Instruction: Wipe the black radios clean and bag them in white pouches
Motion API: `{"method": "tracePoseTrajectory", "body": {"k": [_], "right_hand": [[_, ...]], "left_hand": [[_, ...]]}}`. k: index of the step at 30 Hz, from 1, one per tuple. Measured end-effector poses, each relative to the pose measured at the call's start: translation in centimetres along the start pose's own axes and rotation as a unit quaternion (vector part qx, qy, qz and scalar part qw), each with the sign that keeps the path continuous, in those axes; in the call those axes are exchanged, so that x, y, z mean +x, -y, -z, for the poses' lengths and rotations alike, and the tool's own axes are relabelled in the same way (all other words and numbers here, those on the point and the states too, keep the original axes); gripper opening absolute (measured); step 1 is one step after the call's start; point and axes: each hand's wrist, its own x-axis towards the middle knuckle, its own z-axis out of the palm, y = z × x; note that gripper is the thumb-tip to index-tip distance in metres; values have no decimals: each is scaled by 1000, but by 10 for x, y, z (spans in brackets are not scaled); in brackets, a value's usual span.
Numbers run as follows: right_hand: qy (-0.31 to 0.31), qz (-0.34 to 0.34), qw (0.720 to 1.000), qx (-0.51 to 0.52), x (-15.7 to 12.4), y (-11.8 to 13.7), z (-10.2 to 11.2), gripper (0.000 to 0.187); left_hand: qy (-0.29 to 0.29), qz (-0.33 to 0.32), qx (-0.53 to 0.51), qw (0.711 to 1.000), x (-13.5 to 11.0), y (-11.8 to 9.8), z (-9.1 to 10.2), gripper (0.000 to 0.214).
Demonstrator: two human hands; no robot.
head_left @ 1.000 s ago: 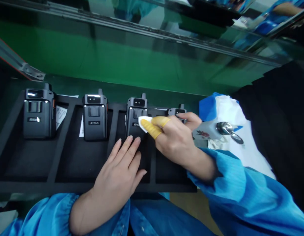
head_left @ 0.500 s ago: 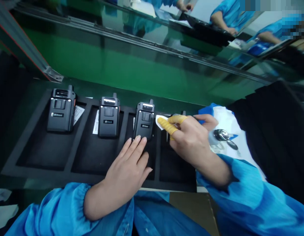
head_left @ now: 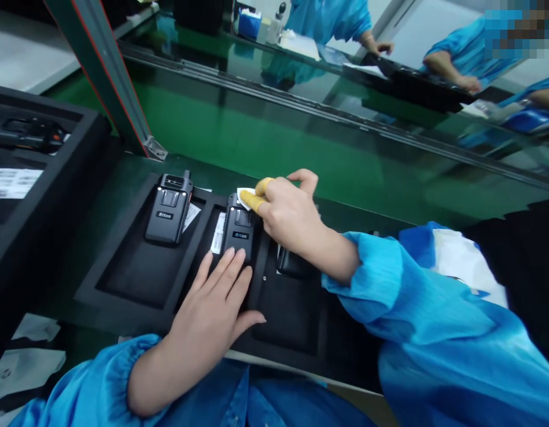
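Middle radio [head_left: 239, 228], one of three black Riton sets, lies in a black foam tray [head_left: 141, 279] at the near edge of the green table [head_left: 257, 136], between the two grips: its lower end meets the left one, its top end lies under the right one. At the tray's left end rests the left radio [head_left: 168, 207], with one paper slip [head_left: 192, 214] just beside it. A second slip [head_left: 219, 232] lies against the middle radio's left side, making two slips. The left grip [head_left: 207, 314] is spread flat, palm down on the tray, fingertips touching that radio's lower end and holding nothing. The right grip [head_left: 287, 216] is curled. Its two fingers in yellow finger cots [head_left: 257, 201] press a small white wipe [head_left: 245, 197] onto the radio's top. The third radio [head_left: 294, 264] is partly hidden under the right wrist.
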Motion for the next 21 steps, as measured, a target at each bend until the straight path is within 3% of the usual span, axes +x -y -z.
{"method": "tracePoseTrajectory", "body": {"k": [6,11,17,21], "right_hand": [[-30,81,996,-34,-6,-4,3,47],[-24,46,998,-40,-11,-9,6,46],[-47,76,995,-34,3,1,2,47],[-34,56,996,-52,-12,-5,3,40]], "left_hand": [[-3,14,-10,1000,0,-1,-2,43],[-13,23,-26,999,0,-3,-2,40],[-15,29,-31,999,0,-3,-3,37],[-8,34,-43,998,-1,-3,-3,36]]}}
